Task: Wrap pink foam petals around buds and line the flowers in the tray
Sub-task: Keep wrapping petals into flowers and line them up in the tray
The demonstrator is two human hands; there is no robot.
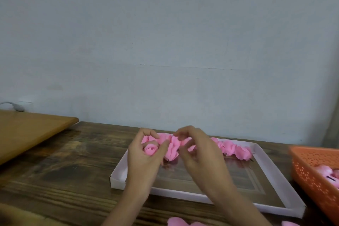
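Note:
My left hand (145,161) holds a pink foam rose (150,148) between curled fingers and thumb, above the near left part of the shallow white tray (264,159). My right hand (198,152) hovers beside it with curled fingers; whether it pinches a petal is unclear through blur. A row of finished pink flowers (236,149) lies along the tray's far edge, partly hidden behind both hands. Loose pink petals (181,222) lie on the table at the bottom edge of the view.
An orange perforated basket (311,176) with pink pieces stands at the right. A light wooden board (27,132) lies at the far left on the dark wooden table (64,170). A pale wall rises right behind the table.

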